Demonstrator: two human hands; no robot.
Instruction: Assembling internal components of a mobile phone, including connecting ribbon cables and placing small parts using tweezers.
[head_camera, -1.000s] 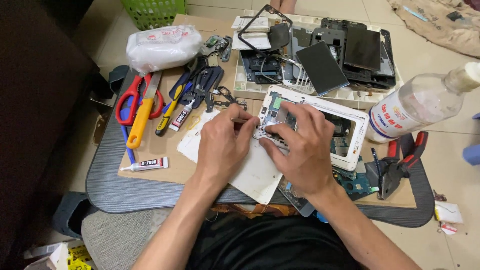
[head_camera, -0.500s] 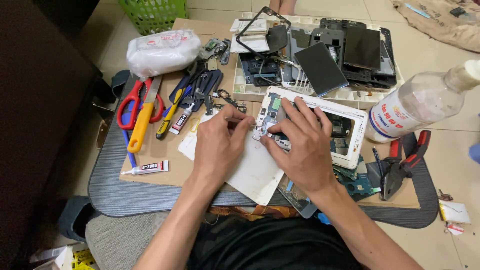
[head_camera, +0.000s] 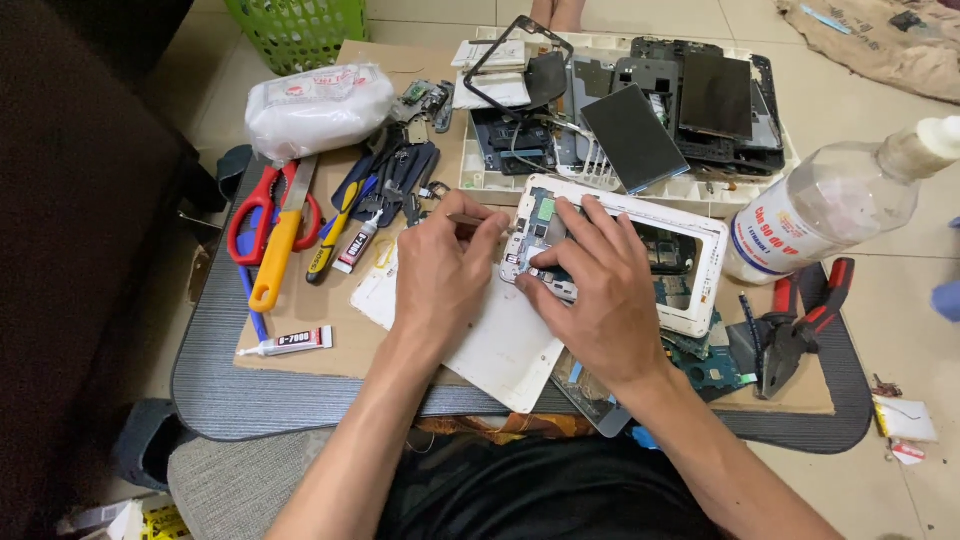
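Your left hand (head_camera: 440, 275) is clamped on a thin tool (head_camera: 468, 219), tip w/ the white phone frame (head_camera: 700, 270). Right hand (head_camera: 590, 290) lies fingers spread, pressing frame's circuit board (head_camera: 535, 240); pliers (head_camera: 790, 325) at 3 o'clock.

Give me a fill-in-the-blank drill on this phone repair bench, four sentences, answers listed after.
1. The right hand presses on an opened phone whose frame is ____ in colour.
2. The left hand pinches a thin ____ tool.
3. The scissors have ____ handles.
4. The basket at the top is ____.

Missing words: white; metal; red; green
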